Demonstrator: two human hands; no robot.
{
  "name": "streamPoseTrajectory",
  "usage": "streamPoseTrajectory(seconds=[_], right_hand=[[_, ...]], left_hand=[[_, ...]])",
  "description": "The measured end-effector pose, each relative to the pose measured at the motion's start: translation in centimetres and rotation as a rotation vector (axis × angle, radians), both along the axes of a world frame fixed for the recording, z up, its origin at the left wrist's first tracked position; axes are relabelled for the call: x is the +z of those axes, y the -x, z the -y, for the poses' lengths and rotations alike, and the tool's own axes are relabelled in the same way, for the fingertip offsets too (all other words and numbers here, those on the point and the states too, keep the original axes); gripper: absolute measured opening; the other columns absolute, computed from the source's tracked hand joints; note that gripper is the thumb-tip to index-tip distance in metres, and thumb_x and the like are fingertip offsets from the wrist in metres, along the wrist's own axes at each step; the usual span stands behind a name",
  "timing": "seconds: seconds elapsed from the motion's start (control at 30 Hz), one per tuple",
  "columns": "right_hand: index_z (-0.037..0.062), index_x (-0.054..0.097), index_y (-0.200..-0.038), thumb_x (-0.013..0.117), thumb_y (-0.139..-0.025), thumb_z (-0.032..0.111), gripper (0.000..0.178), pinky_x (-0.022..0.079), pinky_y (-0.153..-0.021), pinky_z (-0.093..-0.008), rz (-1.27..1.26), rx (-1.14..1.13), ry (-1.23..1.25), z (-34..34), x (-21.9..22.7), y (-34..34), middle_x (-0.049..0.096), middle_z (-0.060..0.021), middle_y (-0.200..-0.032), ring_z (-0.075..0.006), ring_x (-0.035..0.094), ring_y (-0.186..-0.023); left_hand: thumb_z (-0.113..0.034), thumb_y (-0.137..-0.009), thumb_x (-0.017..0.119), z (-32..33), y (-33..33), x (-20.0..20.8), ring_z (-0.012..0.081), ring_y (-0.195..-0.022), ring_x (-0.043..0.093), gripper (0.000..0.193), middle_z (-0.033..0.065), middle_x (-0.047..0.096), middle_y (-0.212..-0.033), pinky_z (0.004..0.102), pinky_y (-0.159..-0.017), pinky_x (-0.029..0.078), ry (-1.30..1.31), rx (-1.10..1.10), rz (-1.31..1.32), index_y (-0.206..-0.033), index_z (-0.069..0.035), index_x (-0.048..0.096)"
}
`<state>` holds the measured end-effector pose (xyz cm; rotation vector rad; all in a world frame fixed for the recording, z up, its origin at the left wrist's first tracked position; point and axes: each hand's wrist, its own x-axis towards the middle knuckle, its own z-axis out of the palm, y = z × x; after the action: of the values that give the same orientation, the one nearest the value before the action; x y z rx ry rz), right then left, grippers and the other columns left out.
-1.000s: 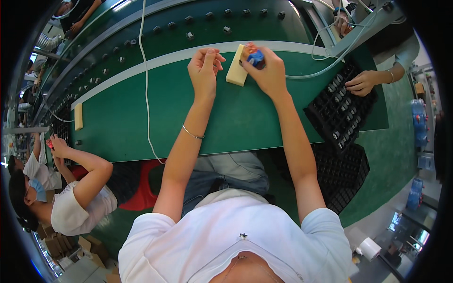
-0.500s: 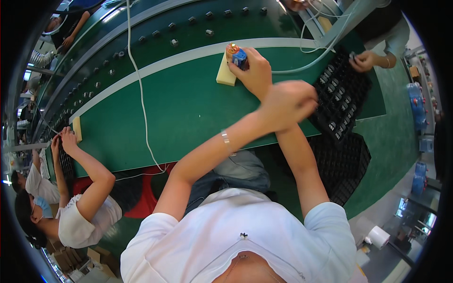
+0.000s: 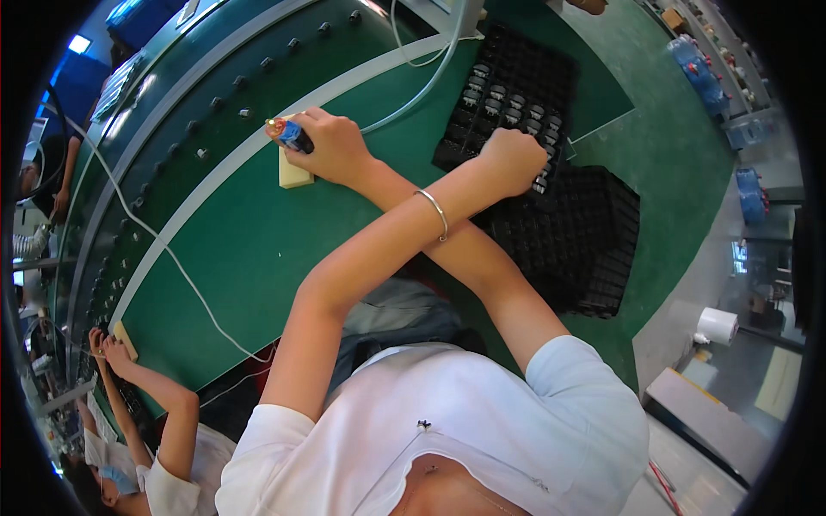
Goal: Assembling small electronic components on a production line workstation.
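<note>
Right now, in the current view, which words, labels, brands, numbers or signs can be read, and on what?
None can be read.
Tool in the right hand: no lettering can be made out.
Tray by the left hand: none made out.
Blue bottles: too small and blurred to read.

The green worktop (image 3: 215, 267) carries a yellow block (image 3: 295, 175) near its far edge, a second block (image 3: 126, 340) at the far left and a black tray (image 3: 538, 69) at right. Beyond, a dark belt (image 3: 288, 86) bears small parts (image 3: 240, 82).
</note>
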<state>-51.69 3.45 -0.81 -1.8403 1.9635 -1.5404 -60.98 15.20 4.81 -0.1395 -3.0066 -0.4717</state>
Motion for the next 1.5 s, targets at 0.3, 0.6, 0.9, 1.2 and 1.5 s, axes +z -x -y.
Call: streamPoseTrajectory(seconds=[0.3, 0.6, 0.9, 1.2, 1.5], right_hand=[[0.0066, 0.069, -0.104, 0.076, -0.076, 0.032, 0.038, 0.055, -0.069, -0.0388, -0.008, 0.007, 0.002, 0.0, 0.2, -0.7, 0.066, -0.0100, -0.092, -0.0327, 0.068, -0.078], [0.0042, 0.069, -0.103, 0.076, -0.077, 0.030, 0.037, 0.055, -0.068, -0.0365, -0.007, 0.024, 0.013, 0.2, 0.8, -1.4, 0.067, -0.0103, -0.093, -0.0312, 0.068, -0.076], [0.0059, 0.067, -0.098, 0.075, -0.077, 0.029, 0.033, 0.055, -0.064, -0.0416, -0.039, 0.009, 0.008, 0.3, 0.6, -1.3, 0.065, -0.0115, -0.090, -0.0353, 0.067, -0.075], [0.0053, 0.067, -0.100, 0.075, -0.077, 0.031, 0.036, 0.055, -0.065, -0.0397, -0.062, -0.027, -0.033, 0.5, 0.6, -0.8, 0.066, -0.0093, -0.092, -0.0329, 0.067, -0.074], [0.0037, 0.067, -0.100, 0.076, -0.076, 0.030, 0.037, 0.055, -0.064, -0.0384, -0.066, 0.000, 0.005, -0.3, 0.7, -1.4, 0.066, -0.0096, -0.091, -0.0319, 0.067, -0.073]], left_hand=[[-0.015, -0.077, 0.067, 0.5, -1.0, -0.7, 0.0335, -0.078, 0.070, 0.014, 0.0163, 0.070, -0.081, 0.0420, -0.065, 0.056, -0.106, 0.012, -0.087, -0.080, -0.002, 0.070], [-0.012, -0.081, 0.068, 4.6, -9.8, 5.3, 0.0210, -0.065, 0.064, 0.022, 0.0102, 0.065, -0.076, 0.0333, -0.061, 0.050, -0.763, 0.107, -0.490, -0.101, -0.004, 0.063], [-0.012, -0.095, 0.060, 13.6, -23.1, 4.2, 0.0044, -0.069, 0.055, 0.011, 0.0009, 0.063, -0.083, 0.0180, -0.060, 0.044, -1.201, 0.727, -1.217, -0.096, -0.002, 0.065], [-0.018, -0.097, 0.057, 18.8, -26.8, -3.3, 0.0066, -0.050, 0.049, 0.016, 0.0008, 0.058, -0.066, 0.0186, -0.045, 0.034, -1.386, 0.983, -1.294, -0.091, -0.006, 0.065], [-0.018, -0.099, 0.053, 18.6, -27.0, -5.3, 0.0113, -0.056, 0.053, 0.021, 0.0072, 0.059, -0.073, 0.0224, -0.047, 0.042, -1.442, 0.961, -1.186, -0.096, 0.001, 0.063]])
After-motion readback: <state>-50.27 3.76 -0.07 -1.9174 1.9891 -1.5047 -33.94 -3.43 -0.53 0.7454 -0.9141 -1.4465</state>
